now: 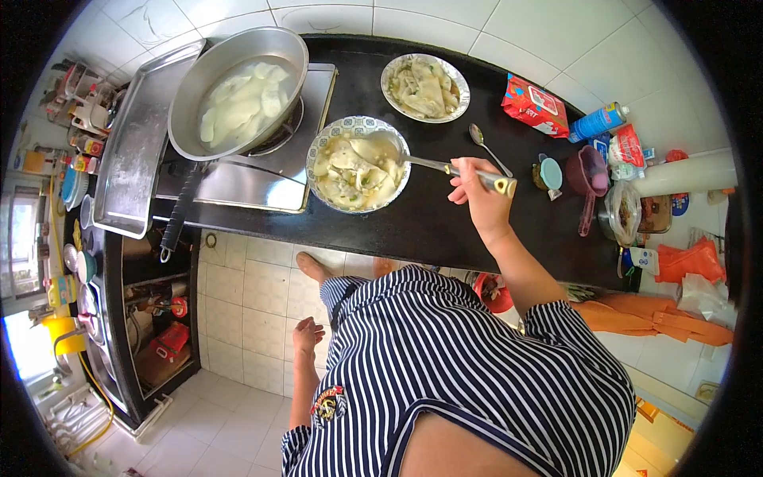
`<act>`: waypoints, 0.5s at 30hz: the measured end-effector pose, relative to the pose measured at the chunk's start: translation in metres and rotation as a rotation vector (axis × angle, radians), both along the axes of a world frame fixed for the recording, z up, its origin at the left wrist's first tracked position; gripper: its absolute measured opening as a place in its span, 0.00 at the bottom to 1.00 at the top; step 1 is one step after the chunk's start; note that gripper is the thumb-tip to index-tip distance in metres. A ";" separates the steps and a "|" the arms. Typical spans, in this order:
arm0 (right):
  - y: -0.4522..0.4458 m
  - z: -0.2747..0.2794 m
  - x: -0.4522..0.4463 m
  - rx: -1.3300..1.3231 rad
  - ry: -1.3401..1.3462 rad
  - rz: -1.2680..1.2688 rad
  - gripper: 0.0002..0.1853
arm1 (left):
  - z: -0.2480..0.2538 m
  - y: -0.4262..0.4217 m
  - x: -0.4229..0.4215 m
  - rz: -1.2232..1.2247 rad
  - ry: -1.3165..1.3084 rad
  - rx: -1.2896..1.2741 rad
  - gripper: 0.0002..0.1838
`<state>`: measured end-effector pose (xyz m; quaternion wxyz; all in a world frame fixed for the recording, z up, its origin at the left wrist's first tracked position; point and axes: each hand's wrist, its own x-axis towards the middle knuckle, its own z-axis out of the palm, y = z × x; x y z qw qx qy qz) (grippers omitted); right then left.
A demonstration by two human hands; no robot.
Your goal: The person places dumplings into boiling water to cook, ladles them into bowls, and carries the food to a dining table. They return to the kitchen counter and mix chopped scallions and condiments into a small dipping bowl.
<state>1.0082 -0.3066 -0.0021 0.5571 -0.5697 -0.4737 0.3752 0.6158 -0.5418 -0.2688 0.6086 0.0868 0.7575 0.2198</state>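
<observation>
My right hand (479, 191) is closed around the handle of a metal ladle (433, 164), whose head rests among the food in a patterned bowl (319, 193). That bowl holds pale, flat dumplings (355, 167) in broth with green bits. Farther back stands a second patterned bowl (463, 107), filled with similar dumplings. At my side hangs my left hand (308, 338), fingers loosely bent and apart, with nothing in it. To the left, a large pan (181, 127) of water and pale dumplings sits on the stove.
The pan's black handle (182, 211) sticks out over the counter's front edge. A metal tray (119, 191) lies left of it. Right of the bowls are a spoon (477, 135), a red packet (536, 107), a blue can (598, 122) and a pink dipper (586, 171).
</observation>
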 end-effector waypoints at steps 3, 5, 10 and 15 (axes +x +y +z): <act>0.006 0.010 -0.001 -0.123 0.051 -0.180 0.20 | 0.005 0.004 0.005 -0.006 -0.003 0.001 0.19; 0.006 0.016 0.001 -0.119 0.063 -0.193 0.20 | 0.005 0.006 0.006 -0.014 -0.002 0.004 0.19; 0.005 0.030 0.000 -0.064 0.035 -0.217 0.21 | -0.001 0.004 0.001 -0.012 0.005 0.010 0.19; 0.005 0.031 -0.012 -0.057 0.096 -0.138 0.16 | 0.002 0.002 0.003 -0.013 0.013 0.001 0.19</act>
